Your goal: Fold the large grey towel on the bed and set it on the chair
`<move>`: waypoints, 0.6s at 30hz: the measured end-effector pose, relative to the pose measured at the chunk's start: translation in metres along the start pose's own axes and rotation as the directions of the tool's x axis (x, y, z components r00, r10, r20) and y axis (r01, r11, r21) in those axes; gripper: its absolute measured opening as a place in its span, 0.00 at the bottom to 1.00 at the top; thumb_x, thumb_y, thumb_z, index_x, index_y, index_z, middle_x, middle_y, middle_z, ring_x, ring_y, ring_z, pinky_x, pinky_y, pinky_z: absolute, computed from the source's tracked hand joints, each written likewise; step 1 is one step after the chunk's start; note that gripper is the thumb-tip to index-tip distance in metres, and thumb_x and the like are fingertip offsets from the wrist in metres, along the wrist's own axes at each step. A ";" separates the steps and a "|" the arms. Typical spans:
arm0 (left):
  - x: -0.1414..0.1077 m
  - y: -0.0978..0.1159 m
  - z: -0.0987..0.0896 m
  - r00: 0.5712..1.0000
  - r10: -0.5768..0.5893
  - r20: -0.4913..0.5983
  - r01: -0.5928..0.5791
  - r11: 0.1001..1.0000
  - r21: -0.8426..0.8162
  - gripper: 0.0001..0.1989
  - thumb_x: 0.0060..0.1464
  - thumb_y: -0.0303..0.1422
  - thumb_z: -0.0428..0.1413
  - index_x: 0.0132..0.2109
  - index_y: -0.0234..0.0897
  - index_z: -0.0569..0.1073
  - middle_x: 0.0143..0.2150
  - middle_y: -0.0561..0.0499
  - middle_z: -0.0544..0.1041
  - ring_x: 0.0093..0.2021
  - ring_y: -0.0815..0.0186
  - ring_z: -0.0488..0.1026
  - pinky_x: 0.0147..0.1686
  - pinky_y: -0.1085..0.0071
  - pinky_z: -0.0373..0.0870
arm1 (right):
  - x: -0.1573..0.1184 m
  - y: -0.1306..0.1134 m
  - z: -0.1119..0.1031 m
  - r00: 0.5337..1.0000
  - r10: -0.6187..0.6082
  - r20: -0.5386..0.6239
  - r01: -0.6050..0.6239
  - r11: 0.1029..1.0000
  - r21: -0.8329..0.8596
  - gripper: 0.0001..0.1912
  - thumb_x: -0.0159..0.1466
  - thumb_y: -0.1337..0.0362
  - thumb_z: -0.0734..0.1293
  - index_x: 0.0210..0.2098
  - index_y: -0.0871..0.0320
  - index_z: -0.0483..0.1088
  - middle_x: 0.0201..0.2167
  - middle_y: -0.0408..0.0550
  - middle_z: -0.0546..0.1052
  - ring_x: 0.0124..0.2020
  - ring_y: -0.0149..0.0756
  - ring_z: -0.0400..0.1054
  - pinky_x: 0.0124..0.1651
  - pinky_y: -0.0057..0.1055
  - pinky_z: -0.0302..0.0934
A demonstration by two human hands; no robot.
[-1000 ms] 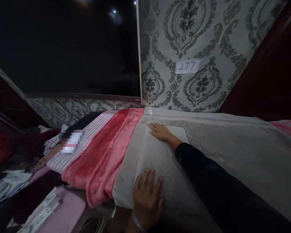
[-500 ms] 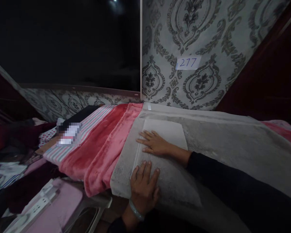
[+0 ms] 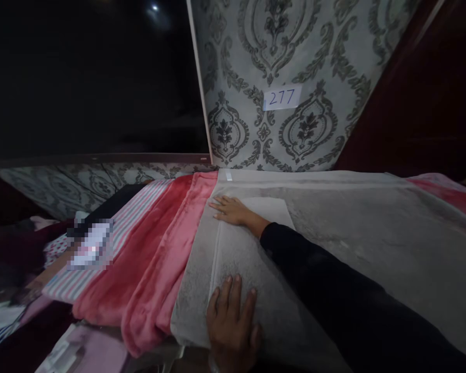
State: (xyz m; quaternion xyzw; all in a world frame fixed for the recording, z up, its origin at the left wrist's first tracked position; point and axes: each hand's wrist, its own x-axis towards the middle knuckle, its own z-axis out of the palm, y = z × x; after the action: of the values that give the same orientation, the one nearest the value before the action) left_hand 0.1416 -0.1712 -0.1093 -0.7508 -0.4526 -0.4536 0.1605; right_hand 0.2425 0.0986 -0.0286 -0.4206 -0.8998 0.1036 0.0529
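Note:
A grey folded cloth point(image 3: 236, 248) with a seam along its left side lies flat on a larger grey plush blanket point(image 3: 373, 223). My right hand point(image 3: 230, 210) rests palm down near the far left corner of the folded part, fingers spread. Closer to me, my left hand point(image 3: 232, 321) lies flat on the near part of the fold, its fingers stretched out beside the seam. The wrist of my left hand is partly cut off by the bottom edge.
Left of the grey cloth lie folded red and pink plush blankets point(image 3: 140, 259) and a striped cloth point(image 3: 128, 217). Further left are piled clothes point(image 3: 8, 321) and a pink surface point(image 3: 101, 349). A television point(image 3: 93, 77) and patterned wall point(image 3: 272, 129) stand behind.
My right hand has slid away from me to the far corner of the fold. My left hand stays on the near part. The view has shifted right.

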 end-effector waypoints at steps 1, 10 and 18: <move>-0.001 0.000 0.003 0.999 -0.023 -0.023 0.023 1.000 -0.011 0.21 0.67 0.38 0.44 0.54 0.41 0.78 0.61 0.41 0.75 0.66 0.52 0.66 0.63 0.51 0.57 | 0.002 0.001 0.000 1.000 0.005 -0.008 -0.005 1.000 0.001 0.34 0.73 0.43 0.51 0.74 0.44 0.45 0.76 0.46 0.42 0.75 0.49 0.35 0.71 0.55 0.38; 0.006 -0.011 -0.009 0.987 0.140 0.080 -0.146 0.986 0.075 0.20 0.62 0.33 0.50 0.57 0.37 0.76 0.61 0.38 0.75 0.66 0.52 0.65 0.62 0.53 0.57 | -0.015 -0.009 -0.023 0.998 0.016 -0.058 -0.017 1.000 -0.020 0.32 0.74 0.47 0.51 0.74 0.46 0.44 0.76 0.47 0.40 0.75 0.45 0.35 0.72 0.55 0.39; 0.004 -0.012 -0.008 0.982 0.157 0.103 -0.168 0.979 0.113 0.21 0.59 0.29 0.51 0.58 0.38 0.76 0.62 0.38 0.74 0.67 0.52 0.64 0.63 0.53 0.55 | -0.128 0.031 -0.016 0.999 -0.021 -0.041 0.019 0.999 -0.031 0.31 0.74 0.44 0.50 0.72 0.43 0.52 0.75 0.45 0.47 0.75 0.51 0.35 0.70 0.62 0.35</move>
State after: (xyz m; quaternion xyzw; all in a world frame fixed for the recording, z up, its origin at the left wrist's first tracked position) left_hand 0.1278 -0.1674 -0.1035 -0.7944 -0.4234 -0.3751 0.2211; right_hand 0.3504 0.0215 -0.0212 -0.4143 -0.9041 0.0807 0.0661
